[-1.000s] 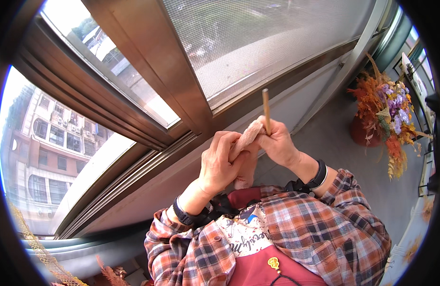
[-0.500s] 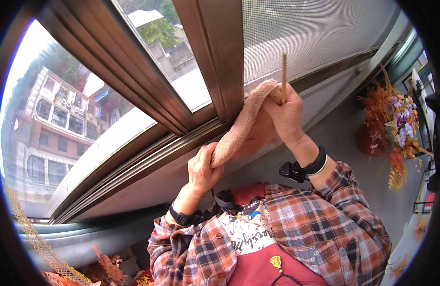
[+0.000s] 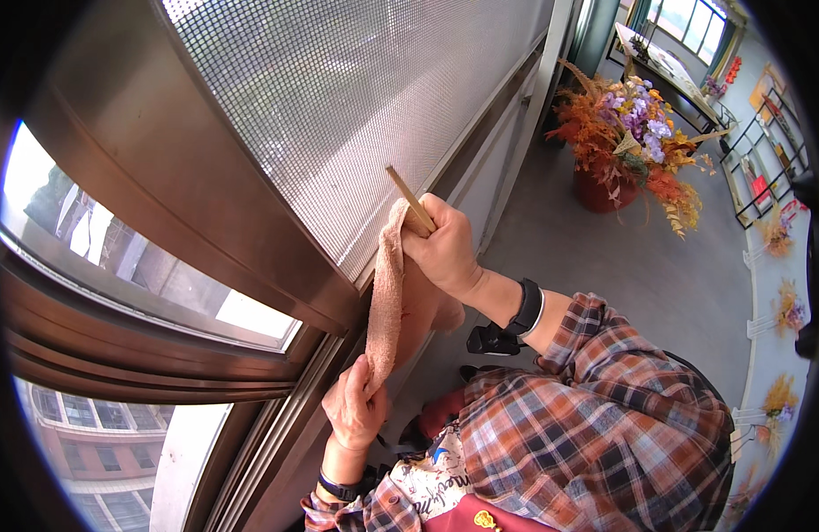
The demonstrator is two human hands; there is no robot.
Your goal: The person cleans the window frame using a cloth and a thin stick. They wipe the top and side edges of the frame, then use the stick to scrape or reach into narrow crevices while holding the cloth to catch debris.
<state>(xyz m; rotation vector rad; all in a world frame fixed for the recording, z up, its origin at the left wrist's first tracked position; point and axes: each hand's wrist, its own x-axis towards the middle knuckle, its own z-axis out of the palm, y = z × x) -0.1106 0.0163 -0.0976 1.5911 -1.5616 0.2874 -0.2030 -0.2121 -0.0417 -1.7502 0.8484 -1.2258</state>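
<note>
My right hand [image 3: 443, 250] is raised against the window screen [image 3: 356, 97], gripping a thin wooden stick [image 3: 410, 199] together with the top end of a pinkish-brown cloth [image 3: 387, 293]. The cloth hangs down along the bronze window frame [image 3: 214, 204]. My left hand [image 3: 354, 410] pinches the cloth's lower end beside the sill track [image 3: 285, 417]. A black band sits on each wrist, and plaid sleeves cover both forearms.
A pot of dried orange and purple flowers [image 3: 629, 142] stands on the grey floor [image 3: 622, 266] to the right. Shelving and more dried bunches line the far right wall [image 3: 773, 239]. Buildings [image 3: 99, 443] show through the open glass at lower left.
My right hand has lifted the stick and cloth up along the screen while my left hand dropped lower, stretching the cloth between them. The view has swung right.
</note>
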